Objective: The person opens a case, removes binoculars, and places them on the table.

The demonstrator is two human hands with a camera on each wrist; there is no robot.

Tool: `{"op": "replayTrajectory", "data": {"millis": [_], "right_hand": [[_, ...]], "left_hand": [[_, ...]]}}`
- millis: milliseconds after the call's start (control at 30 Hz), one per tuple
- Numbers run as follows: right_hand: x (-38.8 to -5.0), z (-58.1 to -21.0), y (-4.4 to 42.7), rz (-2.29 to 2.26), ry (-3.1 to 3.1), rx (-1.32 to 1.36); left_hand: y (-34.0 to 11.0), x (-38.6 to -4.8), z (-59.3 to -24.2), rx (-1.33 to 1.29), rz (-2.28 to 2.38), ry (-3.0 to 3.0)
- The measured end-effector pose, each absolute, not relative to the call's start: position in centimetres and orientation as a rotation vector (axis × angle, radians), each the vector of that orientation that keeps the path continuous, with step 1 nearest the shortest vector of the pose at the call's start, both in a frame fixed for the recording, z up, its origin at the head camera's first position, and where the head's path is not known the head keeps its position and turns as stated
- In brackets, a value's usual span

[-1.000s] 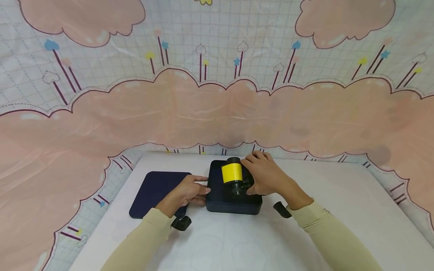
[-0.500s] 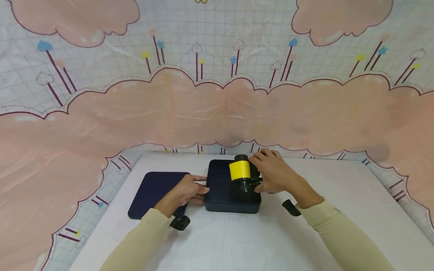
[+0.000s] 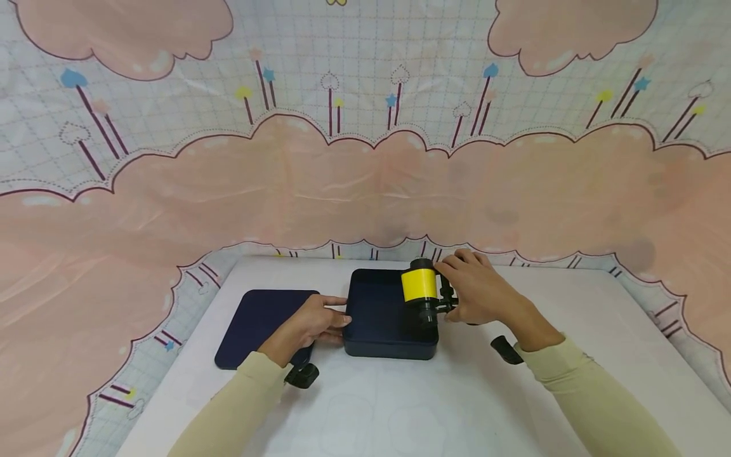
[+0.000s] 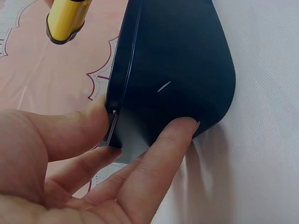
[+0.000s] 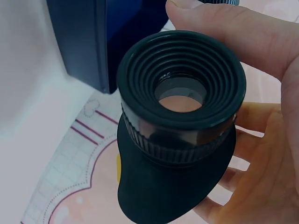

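Yellow and black binoculars (image 3: 419, 285) are held by my right hand (image 3: 480, 289) over the right side of an open dark blue box (image 3: 391, 349). The right wrist view shows one black eyecup (image 5: 182, 79) close up, with the thumb (image 5: 229, 32) beside it and the fingers partly hidden behind the barrel. My left hand (image 3: 311, 324) touches the left wall of the box with outstretched fingers. In the left wrist view, the thumb rests at the rim and one fingertip presses the scratched blue side (image 4: 173, 70); a yellow barrel (image 4: 67, 21) shows above.
A flat dark blue lid (image 3: 257, 324) lies on the white table (image 3: 365, 406), left of the box and partly under my left arm. Black wrist-worn devices (image 3: 301, 376) hang at both wrists. A patterned pink and white cloth (image 3: 365, 184) rises behind the table.
My right hand has carried the binoculars to the right, from over the middle of the box to its right side. My left hand stays against the box.
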State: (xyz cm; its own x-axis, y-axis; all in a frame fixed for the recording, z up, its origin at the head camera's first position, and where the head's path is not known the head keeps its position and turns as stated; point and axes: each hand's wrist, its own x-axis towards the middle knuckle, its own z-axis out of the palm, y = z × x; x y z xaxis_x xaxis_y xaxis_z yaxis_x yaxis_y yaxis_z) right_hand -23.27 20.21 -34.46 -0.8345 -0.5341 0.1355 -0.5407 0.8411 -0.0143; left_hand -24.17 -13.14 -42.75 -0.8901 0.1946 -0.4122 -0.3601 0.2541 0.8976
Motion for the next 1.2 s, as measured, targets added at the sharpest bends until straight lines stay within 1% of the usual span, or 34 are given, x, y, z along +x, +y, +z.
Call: {"op": "replayTrajectory", "data": {"millis": [233,500,1200], "right_hand": [[-23.2,-34.7,21.4,0.071,-2.871,0.839],[-22.9,-34.9,22.8,0.097,-2.891,0.806],[-23.5,-35.5,25.3,0.128,-2.944,0.743]], "left_hand": [[-13.0,-24.2,-42.9,-0.193,1.679,2.085],[-13.0,-24.4,-43.2,-0.171,1.659,2.100],[-12.9,-24.5,-43.2,-0.188,1.666,2.091]]}}
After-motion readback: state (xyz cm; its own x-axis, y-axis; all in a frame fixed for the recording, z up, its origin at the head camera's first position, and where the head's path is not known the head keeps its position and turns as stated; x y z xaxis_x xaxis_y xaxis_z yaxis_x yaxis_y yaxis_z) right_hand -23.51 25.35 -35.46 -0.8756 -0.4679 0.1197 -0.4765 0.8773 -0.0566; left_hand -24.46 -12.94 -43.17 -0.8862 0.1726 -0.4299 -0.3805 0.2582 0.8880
